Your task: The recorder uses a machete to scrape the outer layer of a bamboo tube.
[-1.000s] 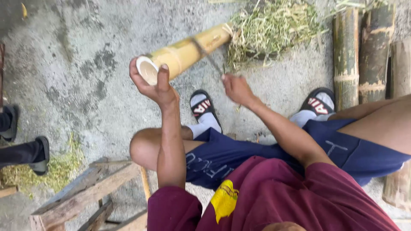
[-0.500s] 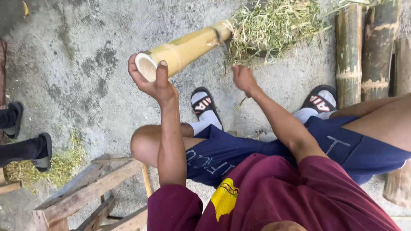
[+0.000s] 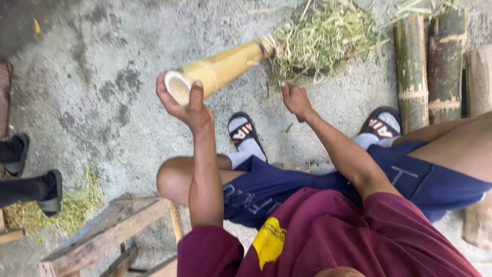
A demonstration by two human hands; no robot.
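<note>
Two hands are working one bamboo tube: the left hand is cupping its open near end, fingers curled around it, long axis running up-right toward the shavings pile; the right hand is gripping a thin blade against its far end.

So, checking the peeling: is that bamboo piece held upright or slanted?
Slanted. The left hand lifts the bamboo piece by its cut end; the far end rests by the shavings.
</note>
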